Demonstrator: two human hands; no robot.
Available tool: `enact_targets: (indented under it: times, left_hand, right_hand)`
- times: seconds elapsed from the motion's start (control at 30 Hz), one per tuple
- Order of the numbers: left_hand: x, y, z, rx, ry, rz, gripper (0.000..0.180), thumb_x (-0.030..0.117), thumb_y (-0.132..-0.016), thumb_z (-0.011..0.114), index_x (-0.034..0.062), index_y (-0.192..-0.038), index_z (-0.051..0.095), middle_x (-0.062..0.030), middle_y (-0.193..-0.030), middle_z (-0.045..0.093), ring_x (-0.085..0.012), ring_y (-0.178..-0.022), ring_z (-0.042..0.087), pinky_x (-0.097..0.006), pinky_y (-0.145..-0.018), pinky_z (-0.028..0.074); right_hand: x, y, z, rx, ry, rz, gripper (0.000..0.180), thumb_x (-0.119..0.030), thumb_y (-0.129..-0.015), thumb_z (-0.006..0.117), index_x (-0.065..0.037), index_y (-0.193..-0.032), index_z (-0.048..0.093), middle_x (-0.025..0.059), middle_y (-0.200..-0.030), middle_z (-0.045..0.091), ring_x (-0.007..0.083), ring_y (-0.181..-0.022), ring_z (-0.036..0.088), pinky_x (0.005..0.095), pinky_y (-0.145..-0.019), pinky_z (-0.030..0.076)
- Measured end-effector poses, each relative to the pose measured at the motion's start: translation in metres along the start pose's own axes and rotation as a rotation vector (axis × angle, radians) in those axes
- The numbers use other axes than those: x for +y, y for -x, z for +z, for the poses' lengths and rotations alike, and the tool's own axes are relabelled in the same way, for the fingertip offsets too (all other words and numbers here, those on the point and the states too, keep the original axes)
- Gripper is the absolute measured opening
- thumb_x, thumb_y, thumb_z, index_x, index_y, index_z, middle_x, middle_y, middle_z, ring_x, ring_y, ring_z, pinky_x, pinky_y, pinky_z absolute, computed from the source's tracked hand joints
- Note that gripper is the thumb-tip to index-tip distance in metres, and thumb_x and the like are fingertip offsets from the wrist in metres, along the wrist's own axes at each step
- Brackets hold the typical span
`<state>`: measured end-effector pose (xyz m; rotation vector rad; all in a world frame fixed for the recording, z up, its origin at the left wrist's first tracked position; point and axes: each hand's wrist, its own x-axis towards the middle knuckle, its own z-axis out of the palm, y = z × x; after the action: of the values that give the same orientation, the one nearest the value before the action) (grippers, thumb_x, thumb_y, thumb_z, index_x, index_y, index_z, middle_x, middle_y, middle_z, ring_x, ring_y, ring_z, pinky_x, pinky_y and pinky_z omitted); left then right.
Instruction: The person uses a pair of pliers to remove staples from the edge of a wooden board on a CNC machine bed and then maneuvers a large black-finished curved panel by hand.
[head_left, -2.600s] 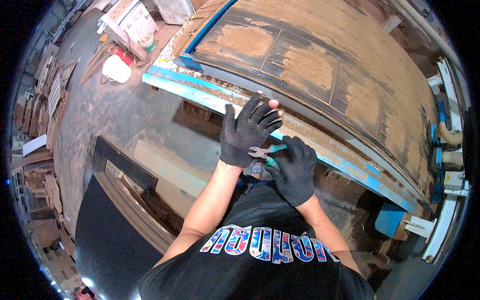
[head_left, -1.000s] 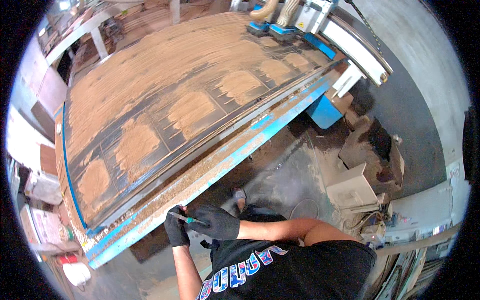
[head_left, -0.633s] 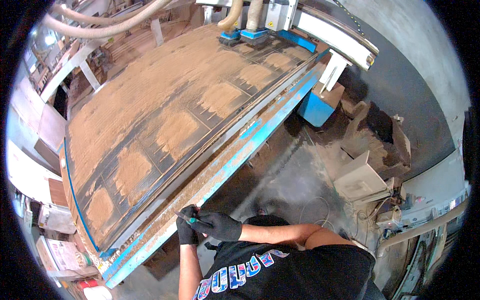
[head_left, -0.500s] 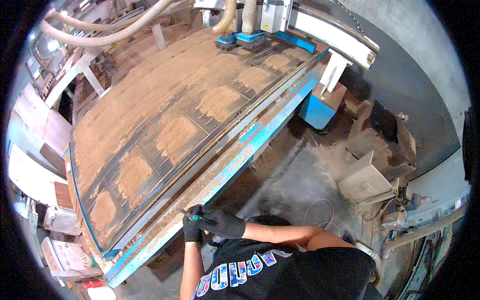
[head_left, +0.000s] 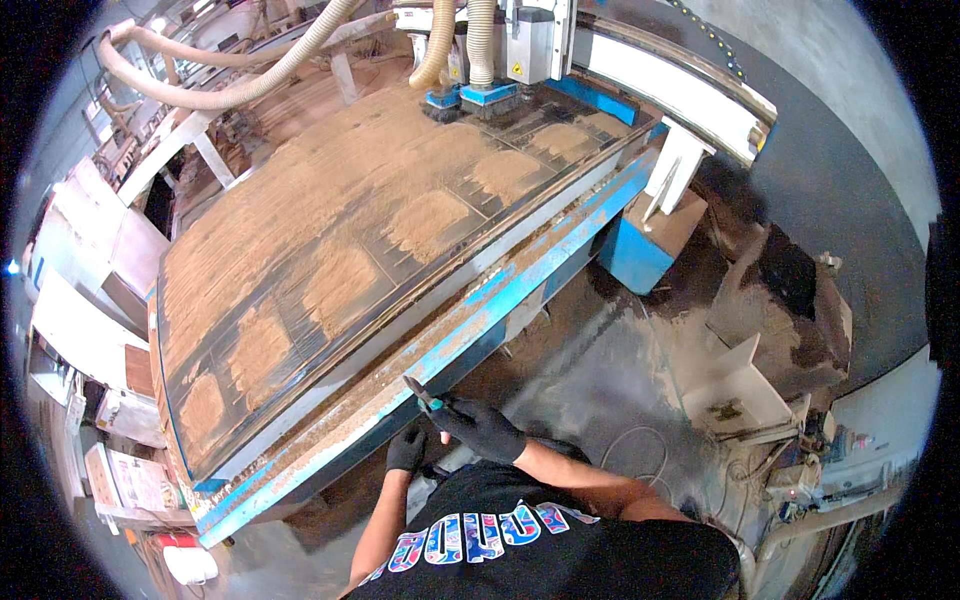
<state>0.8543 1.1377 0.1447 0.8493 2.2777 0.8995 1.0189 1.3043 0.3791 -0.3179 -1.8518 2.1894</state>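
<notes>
Got my right hand [head_left: 482, 428] clamped on the little teal-handled pliers [head_left: 424, 396] at the router table's blue rail [head_left: 520, 285], left hand [head_left: 406, 450] loose at 7 o'clock below it; that sawdust could make my gloves slip.

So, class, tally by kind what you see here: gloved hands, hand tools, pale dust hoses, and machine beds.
Gloved hands: 2, the left hand and the right hand
Pliers: 1
Pale hoses: 3
Machine bed: 1
Total: 7
</notes>
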Motion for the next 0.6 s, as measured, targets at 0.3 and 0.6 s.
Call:
enact_targets:
  times: [0.3, 0.6]
  left_hand:
    - [0.025, 0.007, 0.049, 0.076, 0.051, -0.020, 0.043, 0.040, -0.082, 0.057, 0.0007, -0.098, 0.065, -0.0219, -0.097, 0.064, -0.0347, -0.094, 0.061, -0.037, -0.081, 0.046]
    - [0.254, 0.023, 0.013, -0.233, 0.563, 0.362, 0.032, 0.028, -0.089, 0.054, -0.0005, -0.101, 0.062, -0.0092, -0.091, 0.066, -0.0201, -0.081, 0.059, -0.032, -0.079, 0.045]
  right_hand:
    - [-0.009, 0.046, -0.074, 0.127, 0.102, 0.169, 0.042, -0.039, -0.092, 0.049, -0.004, -0.072, 0.060, 0.0020, -0.062, 0.056, 0.0104, -0.060, 0.052, 0.0275, -0.059, 0.040]
    - [0.014, 0.059, -0.095, 0.222, 0.877, -0.009, 0.033, -0.027, -0.075, 0.065, -0.004, -0.099, 0.057, 0.0171, -0.095, 0.054, 0.0326, -0.087, 0.054, 0.0392, -0.072, 0.044]
